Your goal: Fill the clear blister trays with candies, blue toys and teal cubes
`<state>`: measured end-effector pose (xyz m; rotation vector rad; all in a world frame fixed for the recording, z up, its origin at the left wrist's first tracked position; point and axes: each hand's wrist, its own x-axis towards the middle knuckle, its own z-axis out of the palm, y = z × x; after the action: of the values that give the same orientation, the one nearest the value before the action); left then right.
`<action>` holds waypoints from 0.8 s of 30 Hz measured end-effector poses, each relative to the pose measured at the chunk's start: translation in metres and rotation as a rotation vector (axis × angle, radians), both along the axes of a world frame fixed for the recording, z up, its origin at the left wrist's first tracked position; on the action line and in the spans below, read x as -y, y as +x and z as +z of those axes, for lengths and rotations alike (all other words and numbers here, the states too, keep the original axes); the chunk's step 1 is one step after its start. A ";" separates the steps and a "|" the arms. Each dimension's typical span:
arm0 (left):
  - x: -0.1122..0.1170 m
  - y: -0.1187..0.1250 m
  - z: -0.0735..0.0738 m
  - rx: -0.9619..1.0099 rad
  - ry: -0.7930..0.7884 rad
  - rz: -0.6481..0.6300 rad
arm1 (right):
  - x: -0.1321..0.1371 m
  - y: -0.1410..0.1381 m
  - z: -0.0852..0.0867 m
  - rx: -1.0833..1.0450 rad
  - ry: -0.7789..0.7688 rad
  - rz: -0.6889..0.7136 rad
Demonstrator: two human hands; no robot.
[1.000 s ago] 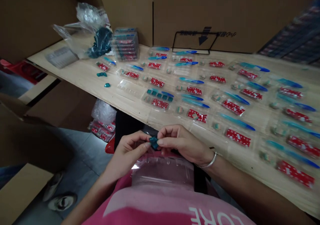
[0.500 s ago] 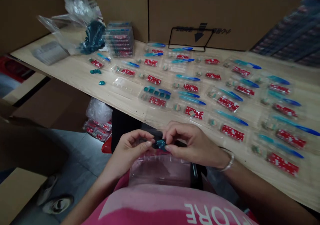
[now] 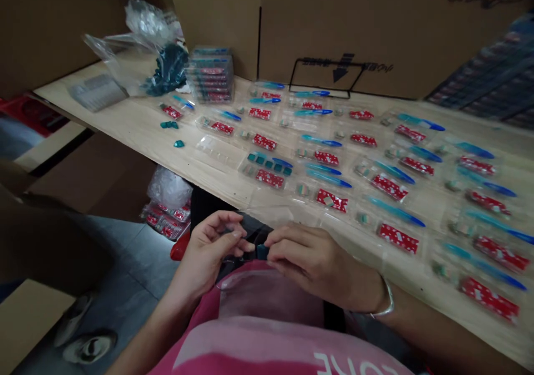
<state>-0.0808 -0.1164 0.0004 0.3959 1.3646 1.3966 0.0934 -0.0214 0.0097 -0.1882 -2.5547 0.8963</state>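
In front of my pink shirt, my right hand (image 3: 312, 258) is closed, its thumb and fingertips pinching a small shiny dark-teal piece (image 3: 261, 251). Just left of it, my left hand (image 3: 217, 244) has thumb and fingers curled together, with its fingertips at the teal piece's edge. Whether it grips the piece or some thin clear plastic is hidden. Below the hands, a clear plastic sheet or tray (image 3: 250, 280) lies over my lap. On the table nearby, a clear tray (image 3: 246, 177) has teal squares in its row of compartments and a red packet with white spots (image 3: 269, 178).
Across the table (image 3: 137, 127) lie several clear trays with blue pen-like sticks and red packets (image 3: 398, 237). Loose teal pieces (image 3: 178, 143), a bag of teal pieces (image 3: 169, 69), stacked filled trays (image 3: 211, 77) and a bundle of clear plastic (image 3: 98, 92) stand left. Cardboard (image 3: 300, 19) borders the back.
The view has shifted slightly, so the table appears lower and further right. My right fingers have closed over the teal piece, hiding most of it. My left hand has drawn back a little from it.
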 end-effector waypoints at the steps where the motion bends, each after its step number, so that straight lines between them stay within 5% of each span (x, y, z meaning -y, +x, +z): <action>1: 0.001 -0.001 0.001 0.011 0.025 0.027 | 0.000 -0.003 0.000 -0.016 0.011 0.000; 8: 0.011 -0.005 -0.008 0.321 0.029 0.032 | -0.005 -0.032 -0.010 -0.080 0.128 0.024; 12: 0.008 -0.015 -0.026 0.166 0.012 0.070 | -0.010 -0.053 -0.019 -0.035 0.193 0.094; 15: 0.003 -0.033 -0.034 0.051 0.031 0.132 | -0.024 -0.076 -0.019 0.050 0.100 0.147; 19: 0.005 -0.075 -0.032 0.023 0.020 0.331 | -0.061 -0.138 -0.016 0.050 -0.084 0.093; 24: 0.032 -0.114 -0.026 0.046 -0.060 0.553 | -0.096 -0.257 -0.026 0.220 0.176 -0.099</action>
<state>-0.1947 -0.1484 -0.0255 -0.0665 1.5411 1.7890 -0.1632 0.0744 -0.0162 -0.3750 -2.7817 0.6410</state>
